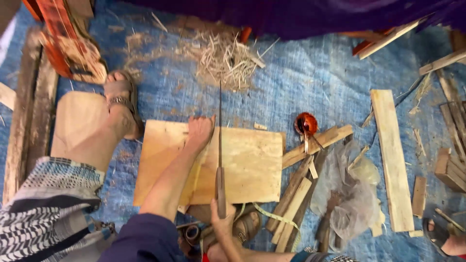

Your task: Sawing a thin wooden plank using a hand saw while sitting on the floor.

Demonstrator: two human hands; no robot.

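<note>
The plywood board (242, 165) lies flat on the blue tarp (310, 82), near the middle. The left hand (199, 131) presses on its far edge, fingers spread flat, while the right hand (224, 224) grips the handle of a long knife (220, 145) laid across the board (blade running far-to-near). This looks like scoring; the next stroke calls for steady pressure along the line.

Plywood sheet (242, 165): pale yellowish, roughly rectangular, lying flat on the blue tarp floor, centre of the scene. Grain faintly visible; the left part is slightly darker in tone. Near edge sits just beside a sandalled foot.

Long knife (220, 145): thin, narrow, dark blade with a grey-brown wooden handle. Blade stands on edge across the sheet, running near to far, tip reaching past the far edge towards a heap of shavings.
</note>
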